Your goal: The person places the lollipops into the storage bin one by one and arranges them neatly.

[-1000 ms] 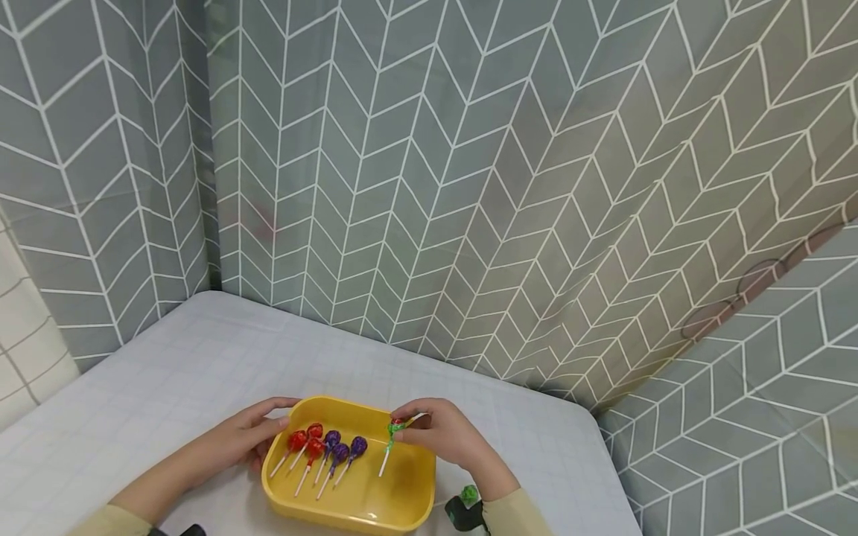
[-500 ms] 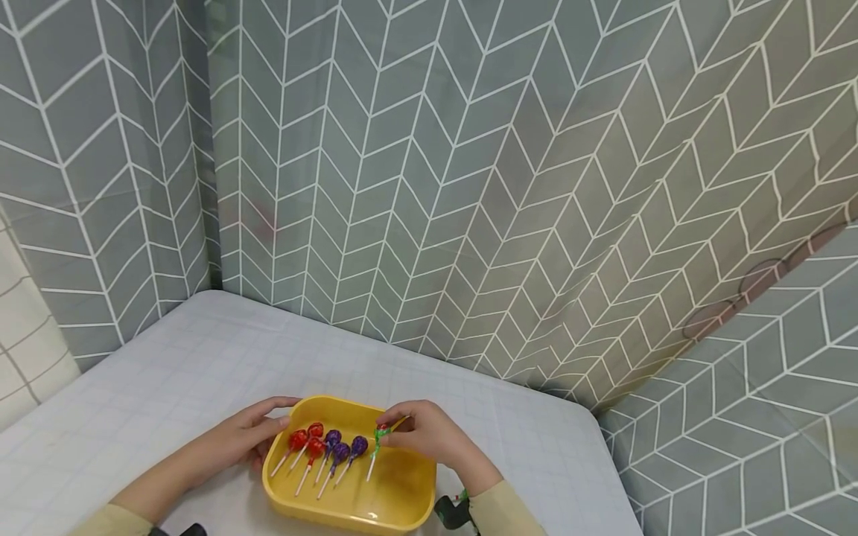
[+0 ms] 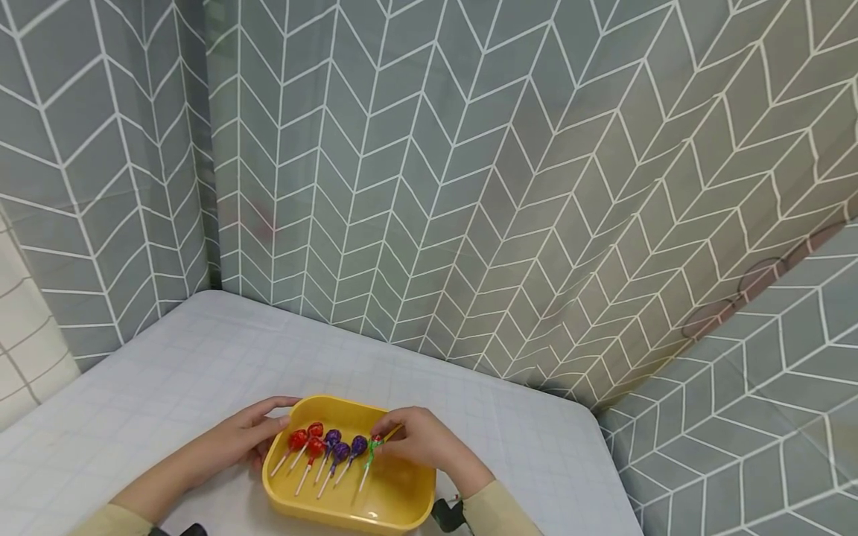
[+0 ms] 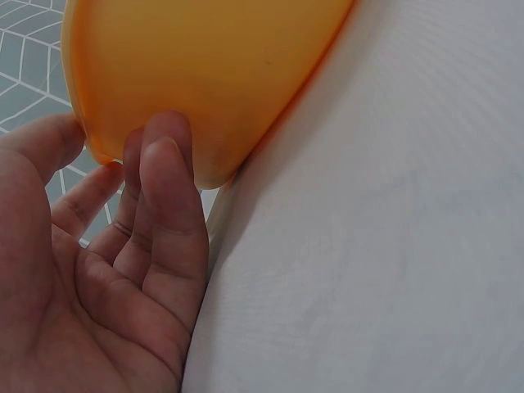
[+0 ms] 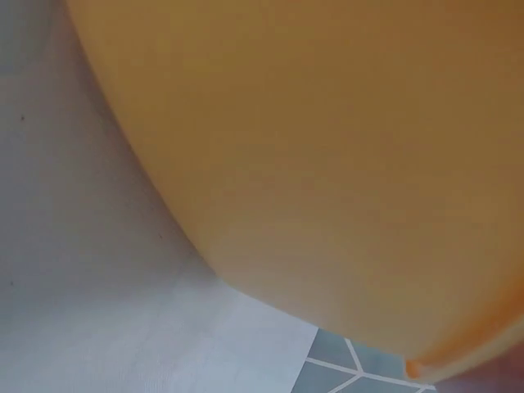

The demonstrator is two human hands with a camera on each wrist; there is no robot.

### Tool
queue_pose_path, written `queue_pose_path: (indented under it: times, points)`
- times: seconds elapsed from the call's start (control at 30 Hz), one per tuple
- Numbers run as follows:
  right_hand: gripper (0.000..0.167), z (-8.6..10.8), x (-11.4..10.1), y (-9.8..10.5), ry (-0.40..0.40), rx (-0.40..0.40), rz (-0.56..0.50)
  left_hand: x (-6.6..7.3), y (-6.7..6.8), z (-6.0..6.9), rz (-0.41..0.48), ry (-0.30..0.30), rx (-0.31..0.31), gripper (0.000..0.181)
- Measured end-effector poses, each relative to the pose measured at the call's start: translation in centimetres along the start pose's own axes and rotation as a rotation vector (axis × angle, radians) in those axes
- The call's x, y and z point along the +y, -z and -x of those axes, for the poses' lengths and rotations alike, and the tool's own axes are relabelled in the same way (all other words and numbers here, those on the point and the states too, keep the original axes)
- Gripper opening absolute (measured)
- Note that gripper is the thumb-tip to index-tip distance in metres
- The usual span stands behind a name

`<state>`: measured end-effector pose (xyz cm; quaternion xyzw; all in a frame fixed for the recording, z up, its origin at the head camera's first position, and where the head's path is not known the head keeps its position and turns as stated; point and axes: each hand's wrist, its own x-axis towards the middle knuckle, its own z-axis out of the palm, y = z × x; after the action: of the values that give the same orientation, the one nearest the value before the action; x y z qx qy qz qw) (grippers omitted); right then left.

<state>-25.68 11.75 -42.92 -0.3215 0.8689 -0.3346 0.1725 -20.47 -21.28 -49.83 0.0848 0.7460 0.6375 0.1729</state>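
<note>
A yellow plastic bin (image 3: 395,502) stands on the table with several lollipops lying in its left half. Red-wrapped lollipops (image 3: 298,439) lie leftmost, then purple-wrapped lollipops (image 3: 340,451), sticks pointing toward me. My right hand (image 3: 422,444) reaches over the bin and pinches a green-and-red lollipop (image 3: 371,455) near its head, just right of the purple ones; whether its stick touches the floor I cannot tell. My left hand (image 3: 253,432) grips the bin's left end, thumb at the rim and fingers (image 4: 168,184) against the outer wall. In the right wrist view the bin wall hides that hand.
A white cloth (image 3: 302,342) covers the table. Grey patterned curtains (image 3: 429,186) hang behind it and at the sides. Beside the right wrist sits a black wrist-worn device (image 3: 447,515), with a small bit of something behind it.
My right hand has moved left and slightly down with the green-and-red lollipop, bringing it beside the purple ones. The green ball near the right wrist is now mostly hidden. My left hand has stayed put.
</note>
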Motion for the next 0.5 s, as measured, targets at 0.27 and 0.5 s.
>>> queue_pose_path:
  times: [0.27, 0.5]
  points:
    - [0.016, -0.16, -0.13, -0.55, -0.008, -0.033, 0.07, -0.23, 0.07, -0.15, 0.003, 0.001, 0.0, 0.061]
    - [0.015, -0.36, -0.35, -1.02, -0.017, -0.046, 0.108, -0.46, 0.23, 0.02, 0.009, -0.028, -0.026, 0.06]
